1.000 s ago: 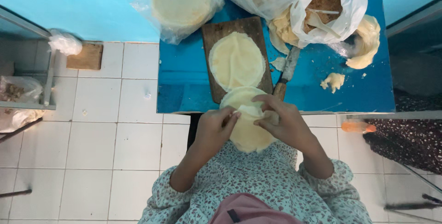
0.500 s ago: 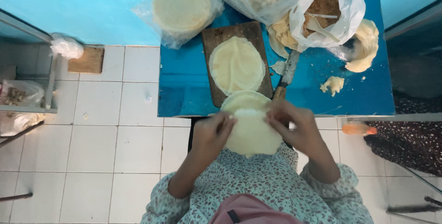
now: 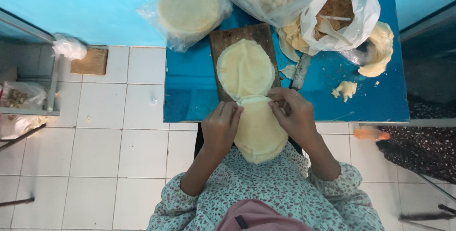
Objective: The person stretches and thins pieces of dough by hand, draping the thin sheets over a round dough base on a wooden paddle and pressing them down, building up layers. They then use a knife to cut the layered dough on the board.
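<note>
Wrappers (image 3: 259, 133), pale yellow, thin and round, sit stacked between both hands just off the near edge of the blue table (image 3: 190, 98). Left hand (image 3: 221, 129) and right hand (image 3: 294, 114) each pinch the top sheet's upper rim. Another round lies on the wooden board (image 3: 223, 38) just beyond.

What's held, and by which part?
A round wrapper, held by both hands: left hand on its left edge, right hand on its top right edge.

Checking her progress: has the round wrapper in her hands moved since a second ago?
Yes. The wrapper has come toward her, off the board edge; most of it now hangs past the table edge.
</note>
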